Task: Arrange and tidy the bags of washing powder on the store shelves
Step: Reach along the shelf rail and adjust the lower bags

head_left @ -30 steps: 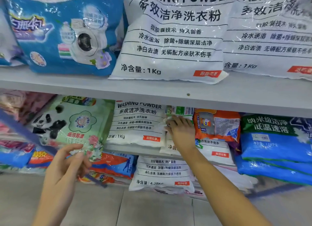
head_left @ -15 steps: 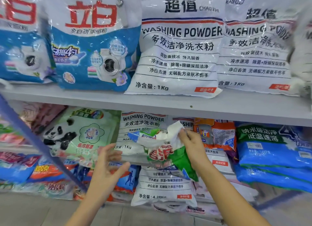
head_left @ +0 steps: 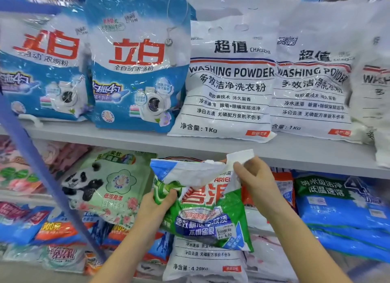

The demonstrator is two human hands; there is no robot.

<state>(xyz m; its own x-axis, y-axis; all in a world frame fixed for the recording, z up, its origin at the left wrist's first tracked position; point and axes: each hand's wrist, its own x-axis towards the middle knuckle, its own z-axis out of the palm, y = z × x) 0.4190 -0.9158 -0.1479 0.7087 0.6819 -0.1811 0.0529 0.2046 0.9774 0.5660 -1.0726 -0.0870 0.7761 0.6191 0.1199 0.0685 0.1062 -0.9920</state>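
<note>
The grey shelf (head_left: 105, 134) carries upright blue bags (head_left: 135, 82) and white bags (head_left: 230, 88) of washing powder. Just below its front edge hangs a green bag (head_left: 211, 217) held by both hands: the left hand (head_left: 156, 204) has its grip curled round the bag's left edge, the right hand (head_left: 255, 181) pinches the white top corner.

Your bag (head_left: 206, 215) hangs in front of the stacked bags (head_left: 337, 208) (just under the shelf (head_left: 306, 156)), with more bags (head_left: 230, 82) standing on that shelf.
</note>
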